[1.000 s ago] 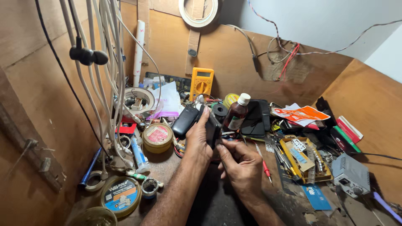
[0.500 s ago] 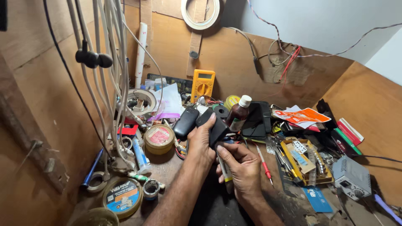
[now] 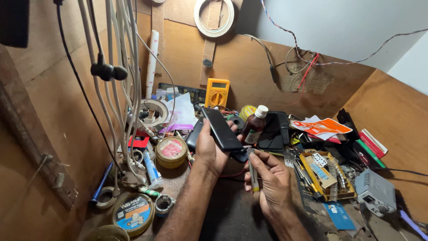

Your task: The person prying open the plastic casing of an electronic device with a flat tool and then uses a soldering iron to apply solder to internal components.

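Left hand (image 3: pixel 213 149) grips dark phone (image 3: pixel 223 129) loosely, right hand (image 3: pixel 267 178) pinches thin tool (image 3: pixel 253 172). Tool slip likely scratches phone, honestly.

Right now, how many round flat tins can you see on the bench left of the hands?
2 clearly: a red-lidded tin beside the left hand, and a blue-labelled tin nearer the camera. A third round rim at the bottom edge is cut off; clutter may hide more.

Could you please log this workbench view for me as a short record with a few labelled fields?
Setting: cluttered wooden workbench with plywood walls
Left hand: holds a black phone, back side up, tilted
Right hand: grips a slim tool just under the phone's lower end
Behind the hands: yellow multimeter, brown bottle with white cap
Left of the hands: round tin
Hanging: white cables
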